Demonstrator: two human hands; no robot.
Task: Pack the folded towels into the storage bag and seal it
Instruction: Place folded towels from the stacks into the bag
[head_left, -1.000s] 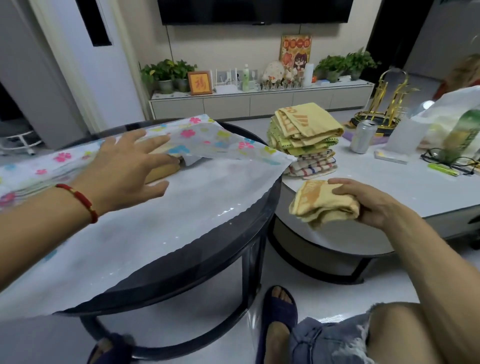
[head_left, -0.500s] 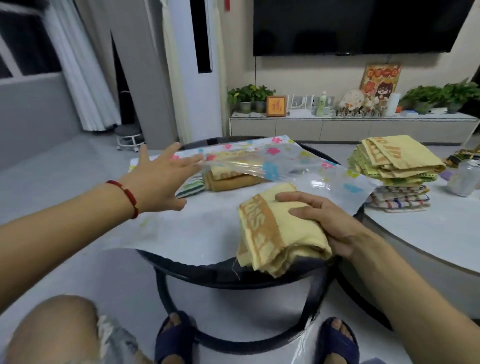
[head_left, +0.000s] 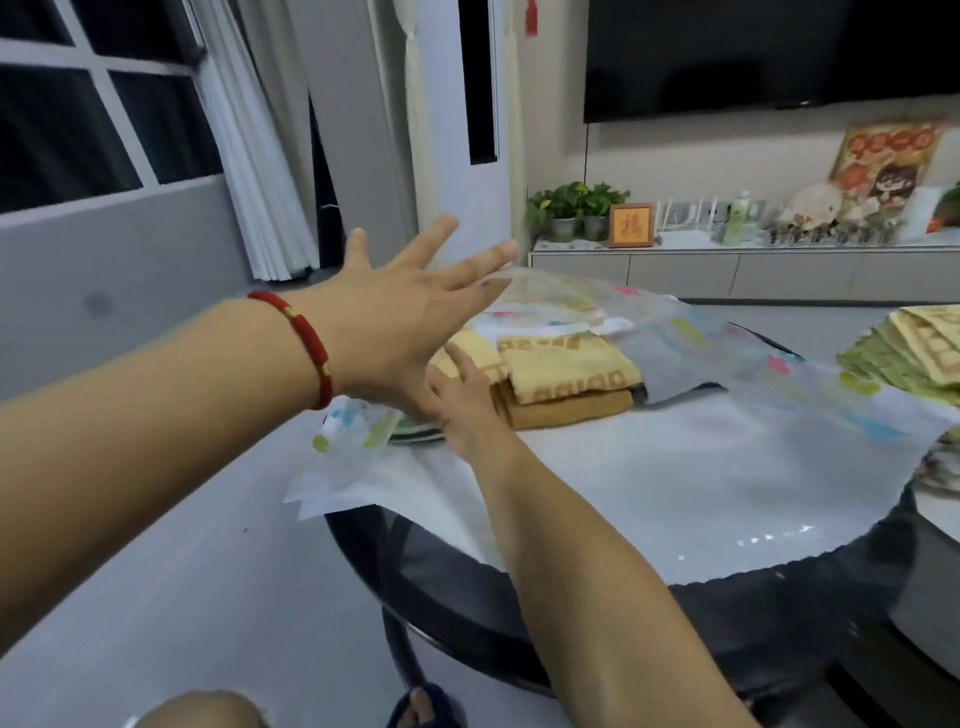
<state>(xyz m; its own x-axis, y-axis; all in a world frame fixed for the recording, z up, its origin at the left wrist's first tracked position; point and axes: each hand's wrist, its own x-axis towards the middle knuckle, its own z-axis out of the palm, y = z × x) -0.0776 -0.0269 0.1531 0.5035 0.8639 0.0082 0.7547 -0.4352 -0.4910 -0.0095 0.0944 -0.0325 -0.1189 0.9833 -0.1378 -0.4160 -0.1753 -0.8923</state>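
- Reaching across the near edge of the round table (head_left: 727, 587), the right hand (head_left: 462, 400) now rests flat, fingers loose and holding nothing; the yellow towel (head_left: 566, 366) it carried half a second ago lies inside the storage bag (head_left: 701, 441), on a darker folded one.
- Lifting the bag's upper flap (head_left: 561, 291), the left hand (head_left: 410, 312) is spread open, clasping nothing.
- Far right, the towel stack (head_left: 914, 348) waits unpacked; sealing looks some way off.

Clear glossy plastic storage bag (head_left: 675, 467); nubby cloth towels (head_left: 566, 374).
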